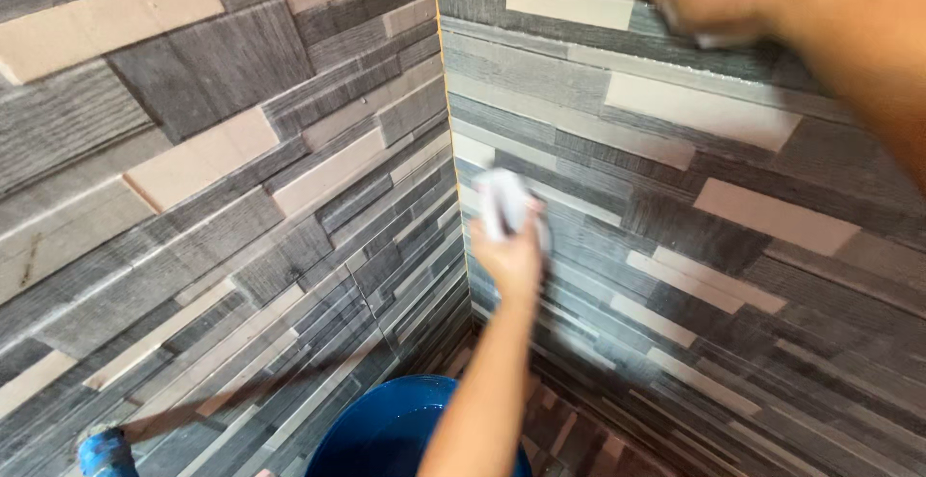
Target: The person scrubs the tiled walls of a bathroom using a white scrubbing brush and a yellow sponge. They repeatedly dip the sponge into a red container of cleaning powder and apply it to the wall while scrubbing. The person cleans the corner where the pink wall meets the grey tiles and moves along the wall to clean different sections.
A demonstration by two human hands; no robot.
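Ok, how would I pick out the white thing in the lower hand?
Find the corner where the two grey tiled walls meet, above the blue bucket. Just right of it, the left hand presses a white wad to the right wall. It is the only bright white, soft lump among flat grey and beige strips.

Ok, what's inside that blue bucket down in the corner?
The blue bucket shows only a dark blue inner wall; nothing in it can be made out. The left hand, holding a white cloth against the tiled wall, has its forearm across the bucket's right side, and the frame cuts off the bottom.
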